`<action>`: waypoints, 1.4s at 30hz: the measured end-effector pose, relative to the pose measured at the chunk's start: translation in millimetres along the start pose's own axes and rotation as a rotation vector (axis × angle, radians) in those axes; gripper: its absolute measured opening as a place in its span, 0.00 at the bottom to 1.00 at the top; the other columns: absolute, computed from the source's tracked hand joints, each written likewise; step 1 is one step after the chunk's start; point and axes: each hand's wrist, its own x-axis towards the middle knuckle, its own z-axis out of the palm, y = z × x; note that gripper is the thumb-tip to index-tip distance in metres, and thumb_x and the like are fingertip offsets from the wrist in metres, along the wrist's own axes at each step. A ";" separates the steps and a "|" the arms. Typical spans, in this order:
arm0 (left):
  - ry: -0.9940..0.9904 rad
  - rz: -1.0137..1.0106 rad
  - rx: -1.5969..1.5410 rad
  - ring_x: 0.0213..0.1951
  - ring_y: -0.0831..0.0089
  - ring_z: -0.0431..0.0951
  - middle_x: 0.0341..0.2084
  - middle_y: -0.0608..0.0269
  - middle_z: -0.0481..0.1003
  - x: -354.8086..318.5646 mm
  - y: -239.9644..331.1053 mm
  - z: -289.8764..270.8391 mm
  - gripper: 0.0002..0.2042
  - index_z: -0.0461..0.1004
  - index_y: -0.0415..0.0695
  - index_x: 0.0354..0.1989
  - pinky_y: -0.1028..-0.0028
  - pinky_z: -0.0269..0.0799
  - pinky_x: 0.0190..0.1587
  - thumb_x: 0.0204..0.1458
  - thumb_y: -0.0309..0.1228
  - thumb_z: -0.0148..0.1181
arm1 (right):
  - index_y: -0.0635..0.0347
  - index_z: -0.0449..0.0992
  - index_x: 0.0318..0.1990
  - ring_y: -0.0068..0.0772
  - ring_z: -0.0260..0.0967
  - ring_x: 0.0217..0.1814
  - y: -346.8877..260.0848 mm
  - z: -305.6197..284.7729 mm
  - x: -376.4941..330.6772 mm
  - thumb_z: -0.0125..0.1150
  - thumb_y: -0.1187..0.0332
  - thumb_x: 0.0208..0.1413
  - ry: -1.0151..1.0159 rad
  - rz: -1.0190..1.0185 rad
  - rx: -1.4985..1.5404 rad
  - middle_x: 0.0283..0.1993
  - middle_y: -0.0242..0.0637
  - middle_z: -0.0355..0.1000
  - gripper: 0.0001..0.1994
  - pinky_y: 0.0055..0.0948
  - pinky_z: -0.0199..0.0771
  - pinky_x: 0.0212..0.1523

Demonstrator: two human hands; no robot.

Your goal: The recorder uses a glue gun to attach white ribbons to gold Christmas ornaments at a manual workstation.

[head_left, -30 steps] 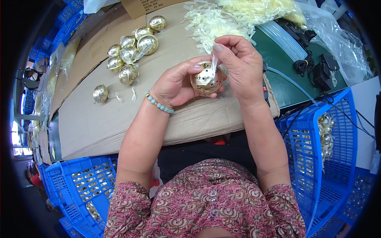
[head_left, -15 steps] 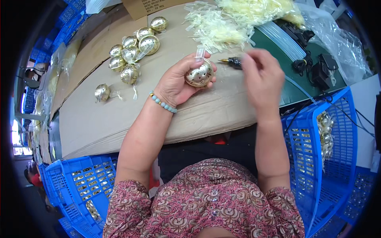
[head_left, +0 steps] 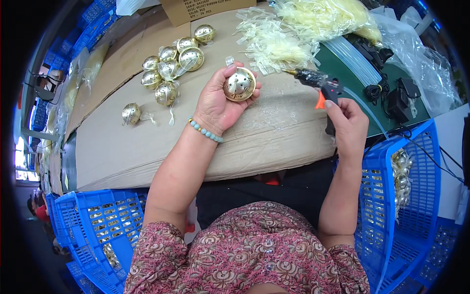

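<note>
My left hand (head_left: pixel 218 105) cups a shiny gold ball ornament (head_left: pixel 239 84) with small dark holes and dark markings, fingers curled round it. A clear plastic tab (head_left: pixel 230 61) sticks up by my thumb at the ball's upper side. In my right hand (head_left: pixel 350 128) is the grip of a black hot glue gun (head_left: pixel 329 88) with an orange trigger (head_left: pixel 320 101). Its nozzle points left, toward the ornament but apart from it. Left of my left hand, several more gold ball ornaments (head_left: pixel 191 59) lie on the cardboard, some with clear strips attached.
A heap of clear and yellowish plastic strips (head_left: pixel 279 49) lies at the back. Glue sticks (head_left: pixel 353 61), black adapters (head_left: pixel 401 100) and cables sit on the green tabletop at right. Blue crates (head_left: pixel 374 206) holding gold balls flank me. A cardboard box (head_left: pixel 196 9) stands at the back.
My right hand, blurred and near the glue gun before, now grips its handle and has moved lower right. The glue gun's body is in full view. The ornament has turned in my left hand.
</note>
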 end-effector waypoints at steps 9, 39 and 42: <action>0.019 -0.015 -0.030 0.38 0.58 0.76 0.37 0.53 0.75 4.0 -1.6 -4.9 0.09 0.69 0.49 0.41 0.63 0.72 0.38 0.55 0.37 0.54 | 0.65 0.64 0.50 0.23 0.67 0.26 -5.7 22.9 -18.5 0.59 0.66 0.52 -0.525 0.127 0.799 0.29 0.36 0.69 0.20 0.19 0.67 0.29; 0.067 0.007 0.012 0.38 0.60 0.76 0.37 0.56 0.75 1.5 -4.5 3.7 0.10 0.69 0.49 0.43 0.62 0.72 0.41 0.54 0.36 0.55 | 0.65 0.70 0.44 0.16 0.60 0.25 -6.3 36.0 -20.1 0.55 0.67 0.58 -0.296 -0.031 0.561 0.30 0.31 0.69 0.11 0.16 0.61 0.27; 0.112 0.073 0.056 0.37 0.59 0.77 0.36 0.58 0.75 -1.6 -4.4 3.1 0.10 0.69 0.49 0.43 0.62 0.72 0.40 0.54 0.36 0.56 | 0.65 0.74 0.42 0.14 0.60 0.25 -7.1 11.1 -3.7 0.53 0.65 0.59 -0.115 -0.080 0.261 0.29 0.28 0.70 0.12 0.18 0.61 0.25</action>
